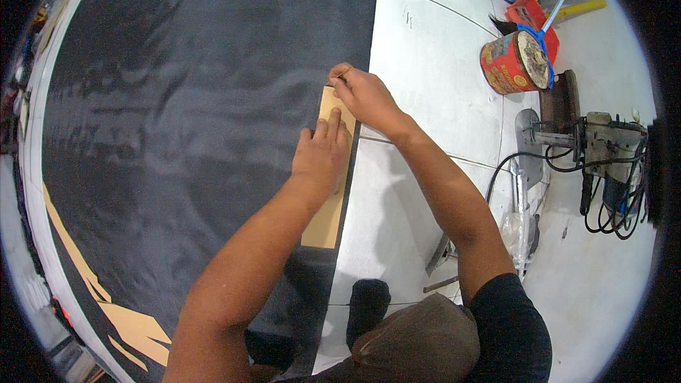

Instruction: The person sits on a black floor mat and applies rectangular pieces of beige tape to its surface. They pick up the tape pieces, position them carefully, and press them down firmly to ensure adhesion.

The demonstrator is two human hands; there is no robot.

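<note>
A long tan strip, like card or board, lies along the right edge of a large black sheet. My left hand rests on the strip with its fingers stretched out, pressing it down. At the strip's far end, my right hand is closed in a pinch against the sheet. A small, thin item seems to show at its fingertips, but I cannot make out what it is. Part of the strip is hidden under my left hand.
Tan offcuts lie at the sheet's lower left. White floor tiles run along its right side. Farther right are a red tin, a red dustpan and a machine with black cables. My knee is at the bottom.
</note>
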